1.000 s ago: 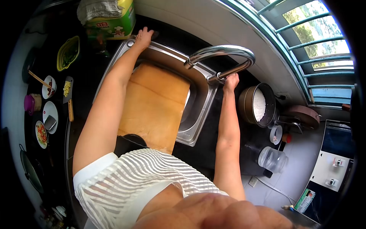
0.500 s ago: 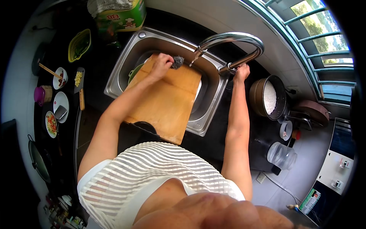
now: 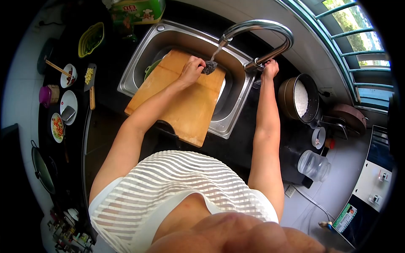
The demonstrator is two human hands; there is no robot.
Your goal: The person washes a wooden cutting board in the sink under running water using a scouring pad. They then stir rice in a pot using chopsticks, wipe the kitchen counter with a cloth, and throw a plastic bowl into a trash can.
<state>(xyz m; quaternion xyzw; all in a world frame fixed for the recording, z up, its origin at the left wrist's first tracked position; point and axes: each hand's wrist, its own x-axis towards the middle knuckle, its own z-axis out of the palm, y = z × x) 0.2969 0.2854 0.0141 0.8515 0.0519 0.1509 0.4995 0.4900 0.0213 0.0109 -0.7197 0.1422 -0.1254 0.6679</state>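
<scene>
Nearest, with the sink as the dial's centre, a wooden cutting board point(image 3: 196, 109) lies slantwise over the sink point(image 3: 228, 126), its near end jutting past the rim at 6 o'clock. Toward the board's 1 o'clock corner, the left hand point(image 3: 192, 69) pinches a grey scouring pad point(image 3: 209, 67); water runs down from the faucet point(image 3: 259, 25) to it. Between 2 and 3 o'clock, the right hand point(image 3: 270, 68) is at the faucet's base, fingers curled; whether it grips the lever I cannot tell. Farther out, a brown pot point(image 3: 284, 97) of white grains stands at 3 o'clock, a clear jar point(image 3: 314, 165) at 4, a cleaver point(image 3: 92, 98) bearing chopped yellowish bits at 9, and a yellow basket point(image 3: 86, 40) of greens at 10. Beyond, a barred window point(image 3: 363, 55) stands past 2 o'clock.
</scene>
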